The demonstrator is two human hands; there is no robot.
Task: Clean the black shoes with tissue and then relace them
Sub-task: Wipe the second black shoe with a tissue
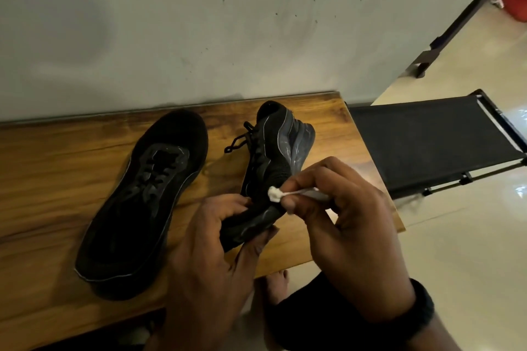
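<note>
White tissue [274, 194], twisted to a wad, is pinched in the right hand [342, 225] against the toe of a black shoe [273, 157] that the left hand [211, 239] grips at the near edge of the wooden table [57, 157]; thin paper may shred on the knit, leaving lint

Single head-worn wide-angle view, steeply downward and close over a wooden table [42, 168] against a wall [171, 23]
</note>
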